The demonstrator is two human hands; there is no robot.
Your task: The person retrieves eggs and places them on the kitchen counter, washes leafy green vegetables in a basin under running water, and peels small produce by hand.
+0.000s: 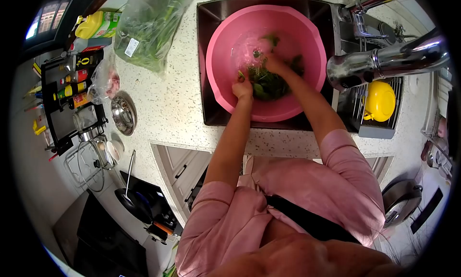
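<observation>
The left hand seemingly pinched leafy greens, apparently mid-rinse, in a round pink plastic basin; I couldn't tell the right hand's fingers. Further swishing called for a light grip.

Sink set in counter; basin in sink. Greens in basin, toward near side. Tap right of basin. Rack right of sink, container on it. Left of sink, on counter: bag, with bowl nearer wearer. Bottles farther left, beyond bowl. Pan at near left. Cooker at near right.
</observation>
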